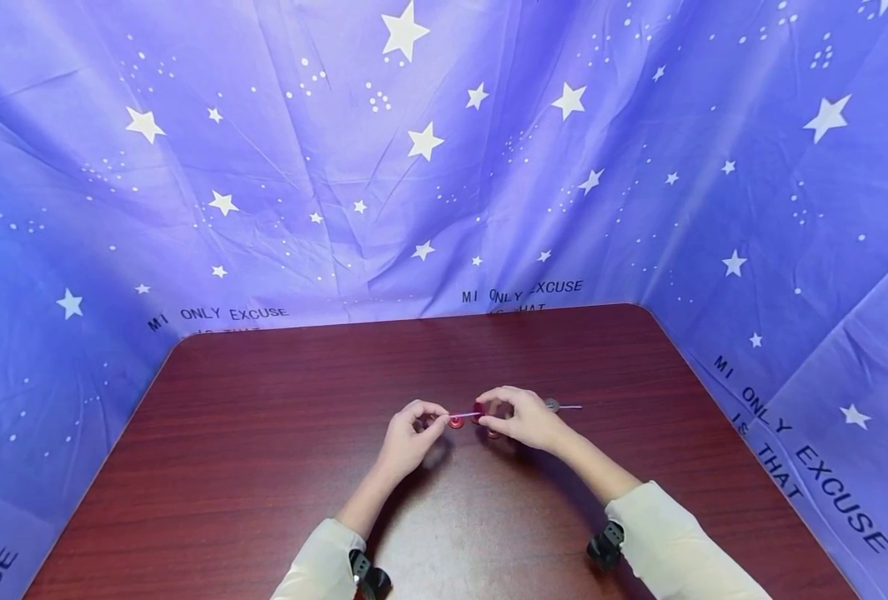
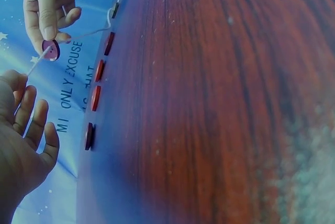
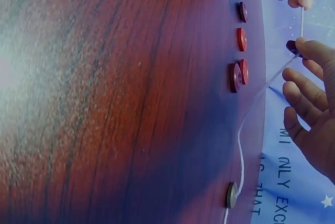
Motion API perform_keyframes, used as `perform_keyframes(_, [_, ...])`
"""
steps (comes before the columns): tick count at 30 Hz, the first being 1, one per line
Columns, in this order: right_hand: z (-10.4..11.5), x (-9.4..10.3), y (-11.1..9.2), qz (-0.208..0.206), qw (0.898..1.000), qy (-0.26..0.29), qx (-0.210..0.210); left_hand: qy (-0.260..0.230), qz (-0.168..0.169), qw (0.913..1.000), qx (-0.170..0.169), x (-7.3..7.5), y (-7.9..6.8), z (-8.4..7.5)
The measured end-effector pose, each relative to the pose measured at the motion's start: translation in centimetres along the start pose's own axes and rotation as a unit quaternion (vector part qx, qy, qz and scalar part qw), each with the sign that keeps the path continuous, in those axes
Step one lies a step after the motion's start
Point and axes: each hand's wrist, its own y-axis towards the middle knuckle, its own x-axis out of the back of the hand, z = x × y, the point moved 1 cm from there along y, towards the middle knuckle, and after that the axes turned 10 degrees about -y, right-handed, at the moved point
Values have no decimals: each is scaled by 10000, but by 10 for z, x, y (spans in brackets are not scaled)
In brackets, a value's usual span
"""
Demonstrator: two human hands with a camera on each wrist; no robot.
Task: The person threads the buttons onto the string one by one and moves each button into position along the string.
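My left hand [image 1: 412, 437] pinches the end of a pale string [image 3: 241, 148] between thumb and fingertips. Just to its right, my right hand [image 1: 524, 418] pinches a dark red button [image 2: 51, 50] above the table. The string passes through this button, stretched straight between the hands. From my right hand it slopes down to a grey button [image 3: 231, 195] on the table and reaches a little beyond it. Below the hands lie a red button [image 3: 242, 40], another red button [image 3: 244, 71] and two darker buttons, one maroon [image 3: 235, 78] and one nearly black [image 3: 243, 12].
The dark reddish wooden table [image 1: 248, 458] spreads out on all sides of the hands. Purple-blue cloth [image 1: 323, 167] with white stars and black lettering hangs behind it and along both sides. Each sleeve carries a black wrist camera, such as the right one [image 1: 606, 546].
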Motion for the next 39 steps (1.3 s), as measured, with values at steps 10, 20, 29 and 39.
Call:
perform_keyframes(10, [-8,5,-2,-161,9996,-185,-169,-67,25,9999,98,-1,0,-2])
perform_keyframes(20, [-15,10,-5,-290,9994,-150,-111,-41,19,9999,134,-1,-1,-3])
perform_keyframes(29, [-21,15,-8,-332,9992,-183,-157,-85,-128,9999,49,-4,3,26])
perform_keyframes(39, [-26,19,-10,-394,9985,-343,-183,-64,-70,9999,141,-2,5,38])
